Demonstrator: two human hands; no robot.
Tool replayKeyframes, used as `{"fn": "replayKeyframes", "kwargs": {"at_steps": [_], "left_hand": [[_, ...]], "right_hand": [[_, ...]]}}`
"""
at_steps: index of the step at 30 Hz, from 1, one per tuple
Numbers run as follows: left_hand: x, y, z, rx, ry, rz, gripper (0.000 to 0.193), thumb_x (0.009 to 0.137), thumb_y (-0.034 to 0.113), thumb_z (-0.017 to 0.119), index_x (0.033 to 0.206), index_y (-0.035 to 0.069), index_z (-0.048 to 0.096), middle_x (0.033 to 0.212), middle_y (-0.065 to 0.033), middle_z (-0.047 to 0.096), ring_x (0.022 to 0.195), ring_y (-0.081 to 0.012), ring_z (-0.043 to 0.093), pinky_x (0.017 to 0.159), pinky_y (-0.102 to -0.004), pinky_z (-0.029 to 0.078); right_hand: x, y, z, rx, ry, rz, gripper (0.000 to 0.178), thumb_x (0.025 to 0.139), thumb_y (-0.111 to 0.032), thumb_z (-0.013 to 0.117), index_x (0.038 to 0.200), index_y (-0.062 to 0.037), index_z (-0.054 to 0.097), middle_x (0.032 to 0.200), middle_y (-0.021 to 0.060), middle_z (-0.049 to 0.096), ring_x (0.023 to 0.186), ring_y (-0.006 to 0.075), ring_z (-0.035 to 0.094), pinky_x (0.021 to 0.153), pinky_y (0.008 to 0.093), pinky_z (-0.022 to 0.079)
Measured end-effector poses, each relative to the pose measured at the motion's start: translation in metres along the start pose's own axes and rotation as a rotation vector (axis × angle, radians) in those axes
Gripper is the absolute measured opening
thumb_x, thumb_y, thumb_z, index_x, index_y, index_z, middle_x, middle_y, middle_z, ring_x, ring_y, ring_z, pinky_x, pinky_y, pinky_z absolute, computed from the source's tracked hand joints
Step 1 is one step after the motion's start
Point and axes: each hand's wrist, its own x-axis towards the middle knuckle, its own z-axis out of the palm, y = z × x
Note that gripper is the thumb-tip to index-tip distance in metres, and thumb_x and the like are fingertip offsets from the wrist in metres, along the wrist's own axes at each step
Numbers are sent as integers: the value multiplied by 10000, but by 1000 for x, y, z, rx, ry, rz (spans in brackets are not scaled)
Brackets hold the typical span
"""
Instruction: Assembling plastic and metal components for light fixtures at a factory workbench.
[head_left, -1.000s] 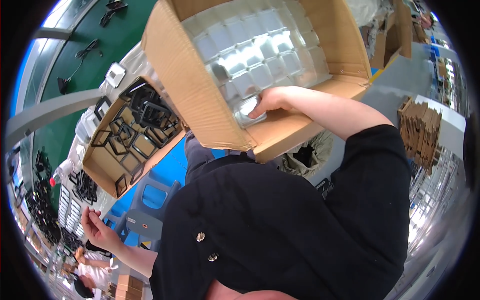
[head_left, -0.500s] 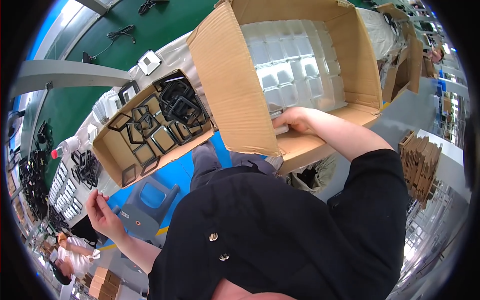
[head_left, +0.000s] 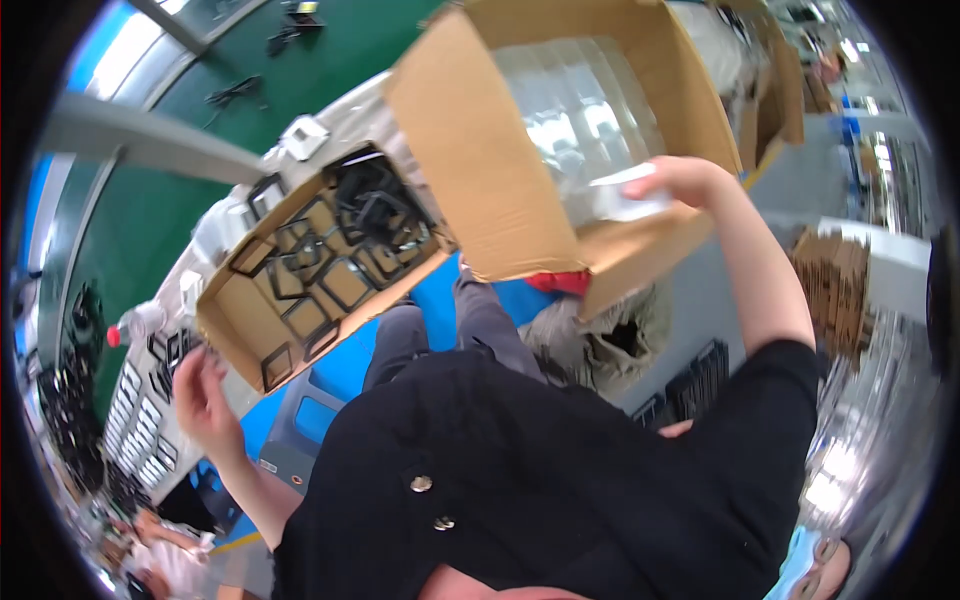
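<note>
My right hand (head_left: 690, 180) is closed on a white, glossy flat piece (head_left: 637, 198), blurred by motion, above the near edge of a large open cardboard box (head_left: 490, 150). Clear plastic trays with rows of square pockets (head_left: 570, 105) lie inside that box. Off to the left, my left hand (head_left: 207, 400) hovers with loosely curled fingers and nothing visible in it. It is close to the near left corner of a shallower cardboard box (head_left: 232, 330), which holds several black rectangular frames (head_left: 345, 283).
A grey plastic stool (head_left: 290, 430) stands below the shallow box. On the left of the table are a red-capped bottle (head_left: 140, 322) and rows of small white-faced pieces (head_left: 140, 425). Stacked flat cardboard (head_left: 830, 290) stands at right. Another person (head_left: 165, 560) is at lower left.
My right hand has risen out of the large box and moved right and away, bringing the white flat piece. My left hand stays near the shallow box. The whole view has shifted slightly.
</note>
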Motion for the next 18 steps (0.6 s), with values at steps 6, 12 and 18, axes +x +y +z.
{"fn": "replayKeyframes", "kwargs": {"at_steps": [6,12,18], "left_hand": [[20,74,48,-212,-397,273,501,791,9,656,1271,30,511,1171,-110,582,1035,-208,589,899,-319,479],[-44,90,56,-496,-241,443,970,751,379,778,1463,32,219,1431,-133,304,1255,-265,433,1062,-407,319],[-95,9,-1,-536,158,28,446,876,151,580,1297,53,472,1261,-101,482,1145,-187,508,965,-310,415]], "right_hand": [[-105,-28,61,366,194,-806,883,690,-372,777,1375,39,401,1375,162,481,1275,285,463,1088,365,351],[-43,-83,269,246,-340,-814,954,587,-363,830,1359,21,423,1355,167,491,1256,309,478,1075,435,365],[0,-98,464,454,-549,-563,438,905,-266,582,1289,-70,506,1240,70,576,1101,219,566,900,390,460]]}}
